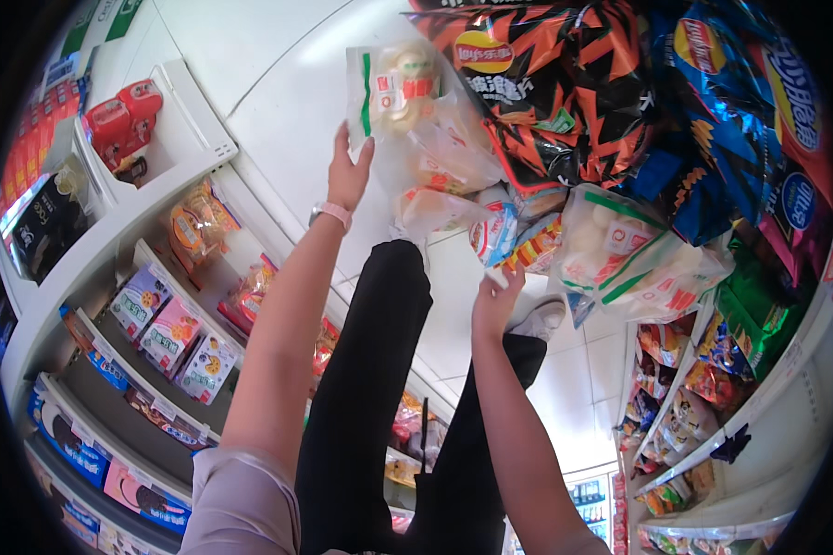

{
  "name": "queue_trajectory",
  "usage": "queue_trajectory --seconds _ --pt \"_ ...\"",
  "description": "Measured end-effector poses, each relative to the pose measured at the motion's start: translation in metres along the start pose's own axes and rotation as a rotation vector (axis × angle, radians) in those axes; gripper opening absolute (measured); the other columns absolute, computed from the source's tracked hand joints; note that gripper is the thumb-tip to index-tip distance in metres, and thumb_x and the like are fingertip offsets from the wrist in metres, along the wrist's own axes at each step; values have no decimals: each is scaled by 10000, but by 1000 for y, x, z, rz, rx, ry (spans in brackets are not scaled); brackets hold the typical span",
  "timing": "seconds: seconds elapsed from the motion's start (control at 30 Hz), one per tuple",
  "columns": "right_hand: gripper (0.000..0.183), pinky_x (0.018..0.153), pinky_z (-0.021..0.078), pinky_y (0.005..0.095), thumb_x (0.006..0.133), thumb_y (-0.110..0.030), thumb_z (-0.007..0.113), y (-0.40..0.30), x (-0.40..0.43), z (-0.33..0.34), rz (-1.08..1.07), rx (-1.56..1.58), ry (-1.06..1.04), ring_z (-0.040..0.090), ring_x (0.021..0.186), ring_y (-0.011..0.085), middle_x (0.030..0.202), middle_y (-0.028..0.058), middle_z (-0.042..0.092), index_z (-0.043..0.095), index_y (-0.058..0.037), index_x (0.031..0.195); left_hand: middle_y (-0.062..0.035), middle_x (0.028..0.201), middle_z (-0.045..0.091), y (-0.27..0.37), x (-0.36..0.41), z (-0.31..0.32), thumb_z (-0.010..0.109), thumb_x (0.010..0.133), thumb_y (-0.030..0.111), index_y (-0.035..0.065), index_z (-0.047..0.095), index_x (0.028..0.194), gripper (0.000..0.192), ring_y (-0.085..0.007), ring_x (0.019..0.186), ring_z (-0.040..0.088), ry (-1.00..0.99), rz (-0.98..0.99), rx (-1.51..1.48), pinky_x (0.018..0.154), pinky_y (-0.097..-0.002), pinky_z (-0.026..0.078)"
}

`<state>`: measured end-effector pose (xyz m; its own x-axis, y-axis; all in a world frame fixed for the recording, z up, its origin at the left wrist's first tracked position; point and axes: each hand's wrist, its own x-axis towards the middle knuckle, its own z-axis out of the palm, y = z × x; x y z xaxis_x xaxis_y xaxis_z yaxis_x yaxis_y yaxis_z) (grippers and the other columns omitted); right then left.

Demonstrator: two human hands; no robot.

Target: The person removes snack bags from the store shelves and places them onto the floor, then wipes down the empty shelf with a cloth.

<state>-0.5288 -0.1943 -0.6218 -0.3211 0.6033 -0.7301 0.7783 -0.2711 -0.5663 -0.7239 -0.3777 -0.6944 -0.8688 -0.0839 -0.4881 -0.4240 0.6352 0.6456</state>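
My left hand (349, 172) has its thumb and fingers spread. Its fingertips are beside the edge of a clear bag with a green stripe (396, 87), which holds pale round items. My right hand (498, 302) is lower, its fingertips at the lower edge of a yellow-and-red packet (533, 246). Whether those fingers pinch the packet is unclear. A blue-and-white packet (498, 225) is just above that hand. More clear bags of pale food (451, 163) lie between my hands and beyond. To the right is another green-striped clear bag (611, 239).
Large black-and-orange Lay's chip bags (555, 90) and blue chip bags (722, 125) crowd the upper right. Shelves with boxed snacks (170, 333) curve along the left. Snack packets fill a right-hand shelf (687, 423). My black-trousered knee (396, 277) is between my arms, above white floor tiles (451, 312).
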Motion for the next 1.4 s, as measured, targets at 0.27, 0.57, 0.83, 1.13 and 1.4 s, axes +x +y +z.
queue_trajectory --seconds 0.27,0.57,0.83,1.13,1.4 --pt "397 676 444 266 773 -39 476 68 12 -93 126 -226 -89 564 740 178 964 108 541 394 -38 1161 -204 795 603 52 94 -5 533 786 253 3 603 819 261 -334 783 583 -34 29 328 691 -366 457" --pt "288 701 405 248 835 -116 434 76 0 -64 341 -99 -225 557 770 143 925 78 559 448 -65 1119 -230 788 584 96 63 51 471 818 202 -8 521 819 216 -409 766 548 201 185 189 699 -435 431" --pt "271 705 397 243 850 -147 434 34 15 -25 218 -30 -399 570 806 138 956 71 572 457 -62 1105 -259 1004 513 91 63 53 546 777 285 -27 356 1111 495 -389 929 507 61 294 135 793 -387 415" --pt "265 659 400 224 814 -92 420 40 6 -64 245 -49 -392 566 772 127 890 71 596 488 -71 1069 -289 1158 412 71 -3 21 507 801 202 -88 258 1224 570 -390 1079 414 174 157 21 925 -366 329" --pt "254 667 451 241 784 -73 442 14 -36 -138 194 -135 -365 581 690 147 792 108 607 509 -4 1018 -276 1153 422 43 -163 -11 491 800 131 -65 273 1225 516 -392 1078 411 122 -90 221 923 -381 333"
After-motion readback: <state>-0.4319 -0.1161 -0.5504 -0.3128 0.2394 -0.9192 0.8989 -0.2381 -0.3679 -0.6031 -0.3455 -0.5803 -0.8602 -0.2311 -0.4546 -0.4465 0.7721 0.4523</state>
